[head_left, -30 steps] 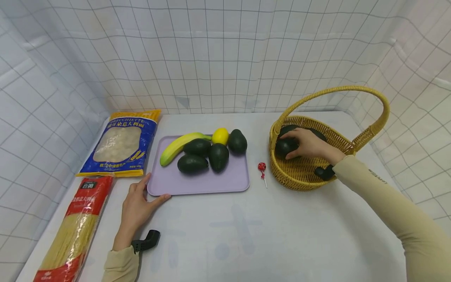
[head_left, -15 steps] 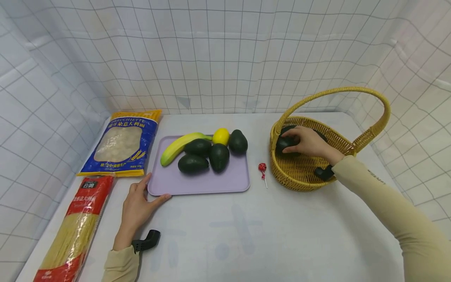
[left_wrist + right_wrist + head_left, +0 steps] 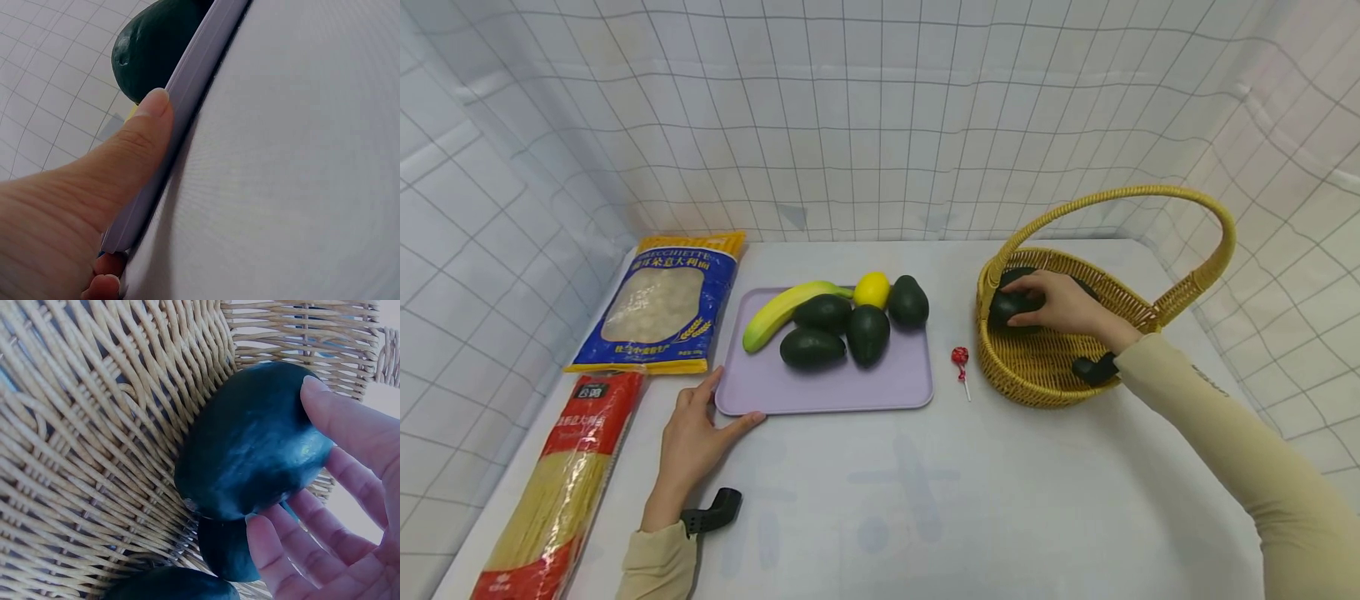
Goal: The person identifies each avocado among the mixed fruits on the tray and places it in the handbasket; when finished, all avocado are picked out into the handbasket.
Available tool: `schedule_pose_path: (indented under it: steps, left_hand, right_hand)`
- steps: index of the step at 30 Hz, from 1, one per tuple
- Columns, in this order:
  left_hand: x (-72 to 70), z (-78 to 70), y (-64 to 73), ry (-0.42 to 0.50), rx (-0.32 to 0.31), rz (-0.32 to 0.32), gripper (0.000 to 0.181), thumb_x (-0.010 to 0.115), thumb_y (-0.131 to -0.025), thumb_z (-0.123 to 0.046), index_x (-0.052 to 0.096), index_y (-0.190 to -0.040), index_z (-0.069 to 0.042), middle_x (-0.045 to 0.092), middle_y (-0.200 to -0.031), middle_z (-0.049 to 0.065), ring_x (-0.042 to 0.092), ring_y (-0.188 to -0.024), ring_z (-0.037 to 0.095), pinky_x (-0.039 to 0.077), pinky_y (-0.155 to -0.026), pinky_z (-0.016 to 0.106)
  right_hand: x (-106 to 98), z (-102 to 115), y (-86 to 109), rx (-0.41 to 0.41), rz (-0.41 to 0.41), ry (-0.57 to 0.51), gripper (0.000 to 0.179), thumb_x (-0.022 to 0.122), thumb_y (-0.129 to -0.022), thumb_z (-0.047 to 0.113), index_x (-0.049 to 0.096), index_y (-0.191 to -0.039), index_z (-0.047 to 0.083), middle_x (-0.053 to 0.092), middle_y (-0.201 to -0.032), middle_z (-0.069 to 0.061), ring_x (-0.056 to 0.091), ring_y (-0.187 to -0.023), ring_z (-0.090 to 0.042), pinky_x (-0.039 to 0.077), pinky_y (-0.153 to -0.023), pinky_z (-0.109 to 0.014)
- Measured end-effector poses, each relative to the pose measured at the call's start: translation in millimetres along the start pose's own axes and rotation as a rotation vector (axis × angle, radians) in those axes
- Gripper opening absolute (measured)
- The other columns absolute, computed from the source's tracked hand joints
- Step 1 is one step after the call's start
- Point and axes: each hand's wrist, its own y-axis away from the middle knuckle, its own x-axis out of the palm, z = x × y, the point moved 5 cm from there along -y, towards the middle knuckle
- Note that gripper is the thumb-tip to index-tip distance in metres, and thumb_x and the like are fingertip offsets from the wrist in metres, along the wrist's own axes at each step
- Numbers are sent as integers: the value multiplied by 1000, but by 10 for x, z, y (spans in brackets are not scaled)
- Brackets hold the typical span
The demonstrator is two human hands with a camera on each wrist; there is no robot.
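Note:
My right hand reaches into the yellow wicker basket on the right. In the right wrist view it grips a dark green avocado between thumb and fingers, the avocado lying against the woven wall. Two more avocados, one just below and one at the bottom edge, show partly. My left hand holds the near left corner of a lilac tray, thumb along the front rim and fingers at the left side. On the tray lie a green-yellow banana, a lemon and several avocados.
A red-wrapped lollipop lies between tray and basket. Left of the tray are a blue pasta bag and, nearer, a red spaghetti packet. The basket's tall handle arches above its opening. White gridded sheeting surrounds the table.
The right hand has shifted slightly on the avocado inside the basket, its fingers a little closer around it. The left hand stays at the tray corner.

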Motion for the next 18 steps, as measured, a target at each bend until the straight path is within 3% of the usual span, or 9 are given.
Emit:
schedule_pose_path:
  steps: [18]
  left_hand:
    - [11,19,-6,-1,-3,4,96,77,-75,-50,34,-145,0,37,-92,15,37,-74,25,27,-59,35]
  right_hand:
    - [-106,-21,93,-46,-21,-30,33,75,-82,12,68,-113,4,63,-106,-12,58,-96,-30,44,-78,-44]
